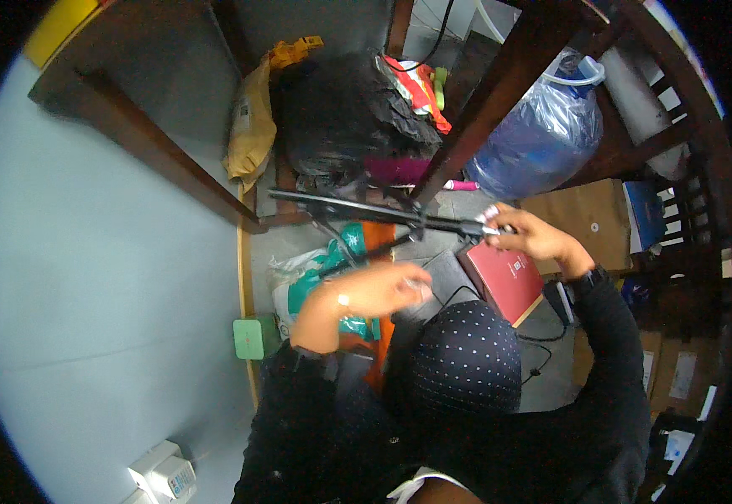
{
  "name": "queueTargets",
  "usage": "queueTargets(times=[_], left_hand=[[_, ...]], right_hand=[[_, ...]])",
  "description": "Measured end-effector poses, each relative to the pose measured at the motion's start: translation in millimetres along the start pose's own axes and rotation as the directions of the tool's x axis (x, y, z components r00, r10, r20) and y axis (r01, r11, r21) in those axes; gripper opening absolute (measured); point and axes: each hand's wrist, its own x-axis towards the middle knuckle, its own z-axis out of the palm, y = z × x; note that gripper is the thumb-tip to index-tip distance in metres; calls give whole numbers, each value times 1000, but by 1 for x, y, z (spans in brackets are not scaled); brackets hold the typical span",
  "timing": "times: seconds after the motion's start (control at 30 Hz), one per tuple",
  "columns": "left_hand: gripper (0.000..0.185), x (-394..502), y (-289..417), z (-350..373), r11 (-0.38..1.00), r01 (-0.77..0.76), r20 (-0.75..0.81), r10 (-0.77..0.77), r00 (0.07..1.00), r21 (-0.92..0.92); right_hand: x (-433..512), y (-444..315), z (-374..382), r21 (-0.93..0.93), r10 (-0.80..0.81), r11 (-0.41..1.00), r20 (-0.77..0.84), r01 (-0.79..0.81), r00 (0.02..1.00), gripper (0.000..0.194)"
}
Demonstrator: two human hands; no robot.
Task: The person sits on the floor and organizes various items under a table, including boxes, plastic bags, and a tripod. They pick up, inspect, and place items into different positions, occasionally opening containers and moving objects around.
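Observation:
A black tripod-like stand (353,209) lies almost level across the view, with thin legs or braces spread toward its lower left. My right hand (526,234) grips its right end, fingers wrapped around the tube. Below the stand hovers my left hand (382,290), blurred, with fingers loosely bent and apart; it seems to hold nothing. Part of a leg of the stand passes behind the left wrist. My knee (467,356), in dark dotted fabric, is raised beneath both hands.
A red box (506,277) and cardboard box (577,223) sit at the right. Dark wooden legs (498,94) frame a black plastic bag (341,113) and a plastic-wrapped blue water bottle (536,132). A green-white bag (315,271) and green box (249,339) lie left.

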Motion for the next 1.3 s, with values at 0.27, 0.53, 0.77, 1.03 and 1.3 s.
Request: queueTargets(times=[0.27, 0.53, 0.77, 1.03, 1.3], left_hand=[[41, 21, 17, 15, 993, -5, 244, -25, 970, 121], [29, 27, -21, -10, 989, 131, -77, -126, 989, 63], [29, 55, -50, -33, 865, 317, -702, 55, 710, 388], [40, 121, -24, -84, 625, 373, -691, 399, 603, 686], [82, 239, -31, -150, 200, 237, -294, 337, 894, 951]], right_hand=[[-96, 78, -44, 164, 294, 944, -20, -287, 955, 13], [-175, 85, -126, 232, 594, 802, -215, -550, 775, 19], [-164, 44, -181, -180, 625, 713, -272, -677, 731, 23], [-105, 33, -160, -717, -62, 649, -383, -254, 922, 23], [-70, 82, -91, -475, -302, 715, -872, -514, 386, 32]])
